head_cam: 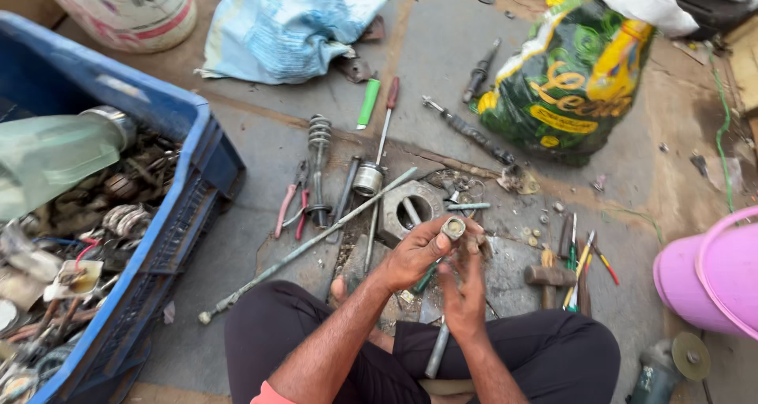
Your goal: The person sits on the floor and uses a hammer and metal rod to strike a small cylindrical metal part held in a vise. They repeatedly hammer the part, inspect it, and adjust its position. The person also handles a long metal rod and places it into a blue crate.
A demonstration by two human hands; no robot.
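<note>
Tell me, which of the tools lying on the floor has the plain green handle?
The screwdriver lying just below the blue cloth. Its handle is all green, while the long screwdriver beside it has a red one and the pliers have pinkish-red grips.

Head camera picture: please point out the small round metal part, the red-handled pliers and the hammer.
small round metal part [453, 228], head view, on its round end face, held up by the left hand [414, 254].
red-handled pliers [290, 203], head view, on the red handles.
hammer [550, 276], head view, on the metal head.
</note>
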